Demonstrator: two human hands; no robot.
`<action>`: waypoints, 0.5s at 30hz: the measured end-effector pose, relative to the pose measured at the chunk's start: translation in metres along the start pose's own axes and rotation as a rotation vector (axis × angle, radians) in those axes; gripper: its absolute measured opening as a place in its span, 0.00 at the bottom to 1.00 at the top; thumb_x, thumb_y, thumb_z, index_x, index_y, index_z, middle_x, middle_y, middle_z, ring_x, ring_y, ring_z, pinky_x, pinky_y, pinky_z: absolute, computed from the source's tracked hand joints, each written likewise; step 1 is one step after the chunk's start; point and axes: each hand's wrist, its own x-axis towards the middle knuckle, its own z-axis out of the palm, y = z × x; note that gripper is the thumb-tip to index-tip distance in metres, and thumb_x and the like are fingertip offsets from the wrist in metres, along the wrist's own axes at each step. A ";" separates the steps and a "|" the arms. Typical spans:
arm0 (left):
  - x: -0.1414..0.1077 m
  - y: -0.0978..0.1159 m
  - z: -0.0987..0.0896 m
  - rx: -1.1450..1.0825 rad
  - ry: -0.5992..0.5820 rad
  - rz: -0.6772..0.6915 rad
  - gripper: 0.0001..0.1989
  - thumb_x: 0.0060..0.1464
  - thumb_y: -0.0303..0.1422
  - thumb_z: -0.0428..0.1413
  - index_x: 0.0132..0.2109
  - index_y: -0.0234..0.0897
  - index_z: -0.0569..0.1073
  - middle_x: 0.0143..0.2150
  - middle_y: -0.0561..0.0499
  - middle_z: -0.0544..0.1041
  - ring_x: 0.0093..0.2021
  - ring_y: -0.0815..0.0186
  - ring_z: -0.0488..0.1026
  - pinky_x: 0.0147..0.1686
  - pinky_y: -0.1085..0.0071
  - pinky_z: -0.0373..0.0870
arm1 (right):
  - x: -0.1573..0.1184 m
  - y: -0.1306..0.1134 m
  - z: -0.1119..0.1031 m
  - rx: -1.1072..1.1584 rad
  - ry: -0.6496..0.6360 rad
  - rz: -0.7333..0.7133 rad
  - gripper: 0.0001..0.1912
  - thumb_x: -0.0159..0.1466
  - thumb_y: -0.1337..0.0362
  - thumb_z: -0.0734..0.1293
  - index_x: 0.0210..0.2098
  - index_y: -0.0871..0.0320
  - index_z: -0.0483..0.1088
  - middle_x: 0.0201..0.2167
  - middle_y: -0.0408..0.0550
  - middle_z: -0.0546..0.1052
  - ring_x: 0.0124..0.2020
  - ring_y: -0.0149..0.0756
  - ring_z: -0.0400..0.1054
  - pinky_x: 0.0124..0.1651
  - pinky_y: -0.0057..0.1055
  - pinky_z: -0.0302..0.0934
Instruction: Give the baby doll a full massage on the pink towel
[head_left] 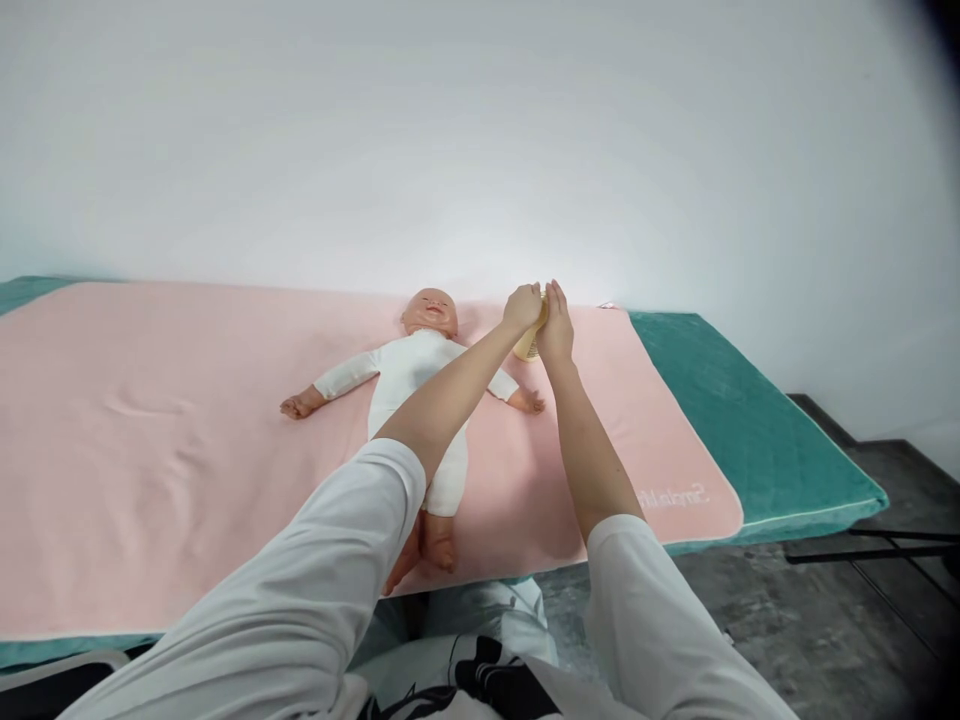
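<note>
A pale yellow bottle [528, 347] stands on the pink mat, to the right of the doll's head. My left hand [524, 306] is at its upper left, fingers curled in at the bottle's top. On the other side is my right hand [556, 328], its fingers extended upward and held together along the bottle. The hands partly cover the bottle's upper part. A baby doll [416, 362] in a white suit lies on its back with arms spread, and my left forearm hides part of its body.
The pink mat [225, 400] lies over a green padded table [712, 390] against a white wall. Black metal bars [870, 552] stand beyond the table's right edge, above a dark grey floor.
</note>
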 end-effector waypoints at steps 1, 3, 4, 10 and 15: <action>-0.001 0.000 0.000 0.024 0.008 0.013 0.23 0.70 0.33 0.36 0.41 0.29 0.74 0.43 0.38 0.78 0.46 0.61 0.76 0.45 0.70 0.65 | -0.001 0.000 0.001 0.005 0.004 0.005 0.30 0.67 0.68 0.51 0.68 0.62 0.54 0.72 0.54 0.53 0.72 0.37 0.51 0.71 0.42 0.53; -0.001 0.001 0.000 0.060 0.026 0.015 0.22 0.70 0.33 0.36 0.41 0.30 0.73 0.44 0.38 0.78 0.47 0.61 0.76 0.45 0.71 0.65 | -0.001 -0.001 0.002 0.011 0.001 0.009 0.30 0.67 0.67 0.51 0.68 0.59 0.54 0.72 0.53 0.53 0.72 0.38 0.51 0.71 0.43 0.54; -0.001 0.000 0.000 0.068 0.033 0.008 0.22 0.70 0.33 0.36 0.40 0.31 0.73 0.43 0.38 0.78 0.46 0.61 0.76 0.45 0.71 0.65 | -0.001 -0.003 0.002 0.011 -0.004 0.009 0.30 0.67 0.67 0.51 0.68 0.58 0.54 0.72 0.52 0.53 0.72 0.38 0.51 0.70 0.43 0.54; -0.004 -0.012 -0.013 -0.131 -0.001 -0.098 0.23 0.70 0.37 0.36 0.31 0.36 0.68 0.31 0.44 0.74 0.37 0.63 0.75 0.38 0.71 0.65 | 0.002 -0.014 -0.005 -0.094 -0.091 0.016 0.33 0.65 0.71 0.50 0.70 0.59 0.51 0.73 0.51 0.50 0.73 0.39 0.48 0.72 0.46 0.50; -0.033 -0.027 -0.039 -0.204 -0.061 -0.089 0.22 0.67 0.34 0.43 0.24 0.37 0.63 0.20 0.52 0.67 0.25 0.67 0.68 0.32 0.72 0.63 | -0.008 -0.030 -0.012 -0.163 -0.104 0.101 0.38 0.62 0.74 0.49 0.72 0.59 0.43 0.75 0.48 0.43 0.76 0.44 0.36 0.71 0.58 0.46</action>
